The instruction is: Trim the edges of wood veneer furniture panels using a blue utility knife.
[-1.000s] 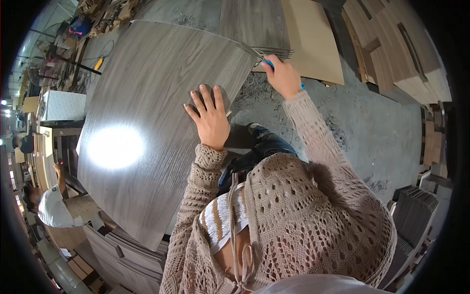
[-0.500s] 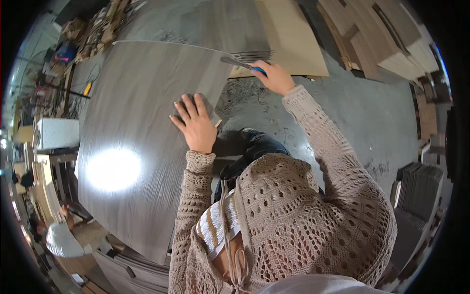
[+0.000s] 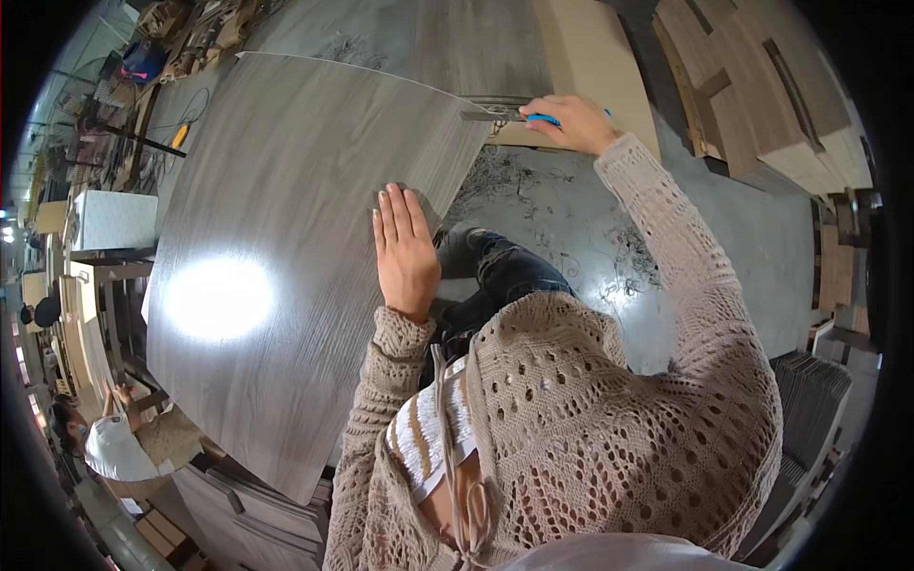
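Note:
A large wood-grain panel (image 3: 286, 181) in grey-brown lies in front of me and to my left, a bright lamp reflection on its surface. My left hand (image 3: 408, 257) rests flat on it near the right edge, fingers stretched out. At the panel's far right corner, my right hand (image 3: 571, 124) is closed round the blue handle of a flat metal file (image 3: 484, 116). The dark blade reaches left to the corner; whether it touches the edge I cannot tell.
Dark shavings (image 3: 495, 181) litter the grey floor (image 3: 743, 219). Beyond the panel lie another grey panel (image 3: 481, 48) and a tan board (image 3: 595, 67). Stacked boards (image 3: 762, 86) stand far right, more panels (image 3: 809, 390) near right. A co-worker (image 3: 119, 443) is at lower left.
My right hand and the file have shifted slightly right. My left hand has moved right and nearer me along the panel, its fingers now closer together. The view has shifted a little.

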Action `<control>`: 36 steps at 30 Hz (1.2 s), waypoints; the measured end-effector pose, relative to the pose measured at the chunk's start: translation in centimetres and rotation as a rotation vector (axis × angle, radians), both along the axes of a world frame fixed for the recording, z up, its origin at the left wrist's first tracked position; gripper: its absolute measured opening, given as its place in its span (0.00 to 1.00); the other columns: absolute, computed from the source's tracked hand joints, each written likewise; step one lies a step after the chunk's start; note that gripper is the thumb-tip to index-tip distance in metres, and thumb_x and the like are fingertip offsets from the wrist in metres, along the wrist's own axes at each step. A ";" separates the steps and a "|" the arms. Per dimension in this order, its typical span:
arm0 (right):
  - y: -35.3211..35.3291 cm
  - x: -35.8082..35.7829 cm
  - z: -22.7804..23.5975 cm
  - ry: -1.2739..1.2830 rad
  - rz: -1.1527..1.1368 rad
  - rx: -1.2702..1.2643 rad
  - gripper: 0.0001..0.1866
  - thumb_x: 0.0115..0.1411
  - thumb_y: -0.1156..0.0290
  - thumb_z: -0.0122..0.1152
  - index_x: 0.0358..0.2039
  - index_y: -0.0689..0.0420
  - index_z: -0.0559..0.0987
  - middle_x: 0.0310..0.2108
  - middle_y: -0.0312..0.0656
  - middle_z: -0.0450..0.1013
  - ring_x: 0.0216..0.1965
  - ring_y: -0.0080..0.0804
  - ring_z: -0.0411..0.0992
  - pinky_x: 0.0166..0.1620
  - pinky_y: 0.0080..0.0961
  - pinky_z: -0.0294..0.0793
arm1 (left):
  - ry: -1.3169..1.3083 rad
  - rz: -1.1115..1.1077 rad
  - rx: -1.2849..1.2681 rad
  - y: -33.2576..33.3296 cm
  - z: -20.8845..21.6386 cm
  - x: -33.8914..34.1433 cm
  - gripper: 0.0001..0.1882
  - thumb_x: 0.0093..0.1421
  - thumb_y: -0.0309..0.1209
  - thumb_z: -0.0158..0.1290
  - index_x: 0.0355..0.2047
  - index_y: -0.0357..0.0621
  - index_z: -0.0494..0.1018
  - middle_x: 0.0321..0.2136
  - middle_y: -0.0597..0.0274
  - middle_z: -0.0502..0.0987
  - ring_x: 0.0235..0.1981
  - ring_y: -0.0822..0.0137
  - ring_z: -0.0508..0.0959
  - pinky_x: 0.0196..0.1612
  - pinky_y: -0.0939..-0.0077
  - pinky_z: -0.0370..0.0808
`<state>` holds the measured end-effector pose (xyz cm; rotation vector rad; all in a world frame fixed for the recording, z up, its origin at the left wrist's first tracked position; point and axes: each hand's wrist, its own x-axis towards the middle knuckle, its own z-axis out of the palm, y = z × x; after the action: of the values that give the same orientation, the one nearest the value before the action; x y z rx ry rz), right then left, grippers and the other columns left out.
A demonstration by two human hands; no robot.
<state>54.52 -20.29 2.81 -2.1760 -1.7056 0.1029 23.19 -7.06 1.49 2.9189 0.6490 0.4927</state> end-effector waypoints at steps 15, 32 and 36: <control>14.4 1.9 0.8 -0.009 0.207 0.042 0.14 0.60 0.54 0.52 0.39 0.47 0.78 0.32 0.37 0.76 0.32 0.39 0.74 0.34 0.34 0.73 | 0.218 0.070 -0.108 -0.1 1.8 0.3 0.31 0.55 0.21 0.42 0.61 0.37 0.54 0.63 0.50 0.53 0.65 0.55 0.54 0.64 0.61 0.54; 35.1 -1.5 1.6 0.001 0.372 0.108 0.15 0.59 0.50 0.51 0.38 0.43 0.77 0.29 0.38 0.77 0.32 0.41 0.76 0.35 0.38 0.74 | 0.253 0.189 -0.260 -3.8 5.9 -4.5 0.29 0.55 0.27 0.46 0.59 0.51 0.61 0.61 0.66 0.60 0.62 0.68 0.60 0.63 0.68 0.55; 39.3 -2.3 2.0 0.013 0.343 0.088 0.16 0.59 0.48 0.51 0.40 0.41 0.77 0.30 0.40 0.77 0.33 0.42 0.76 0.36 0.40 0.74 | 0.245 0.222 -0.313 -4.3 7.1 -4.9 0.29 0.54 0.29 0.45 0.59 0.56 0.61 0.62 0.74 0.59 0.62 0.73 0.59 0.63 0.72 0.56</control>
<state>52.24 19.04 4.80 -1.7989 -2.0201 0.1284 18.32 -11.38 8.57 2.6419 0.9891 0.0411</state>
